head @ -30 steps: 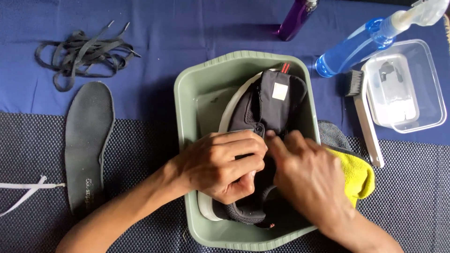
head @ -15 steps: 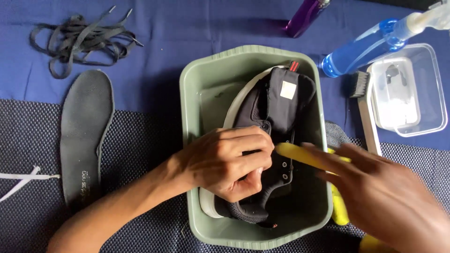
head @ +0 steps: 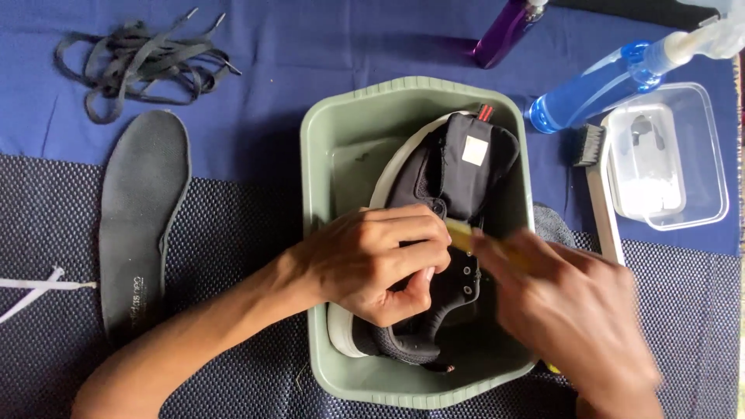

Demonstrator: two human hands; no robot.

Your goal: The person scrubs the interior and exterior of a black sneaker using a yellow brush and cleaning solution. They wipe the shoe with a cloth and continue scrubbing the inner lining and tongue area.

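Note:
A black sneaker (head: 458, 167) with a white sole lies on its side inside a grey-green plastic basin (head: 330, 155). My left hand (head: 380, 260) grips the shoe's middle, fingers curled around its upper. My right hand (head: 578, 314), blurred by motion, holds a yellow cloth (head: 466, 234) whose tip presses against the shoe just right of my left fingers. The shoe's tongue with a white label points away from me.
A dark insole (head: 140, 221) lies left of the basin and black laces (head: 136, 58) sit at the back left. A blue spray bottle (head: 597, 85), a purple bottle (head: 504, 31), a brush (head: 597, 186) and a clear plastic tub (head: 667, 155) stand on the right. A white lace end (head: 31, 291) shows at the left edge.
My right hand pulled away to the right, picked up the yellow cloth, and has brought it back onto the shoe. My left hand stayed gripping the shoe.

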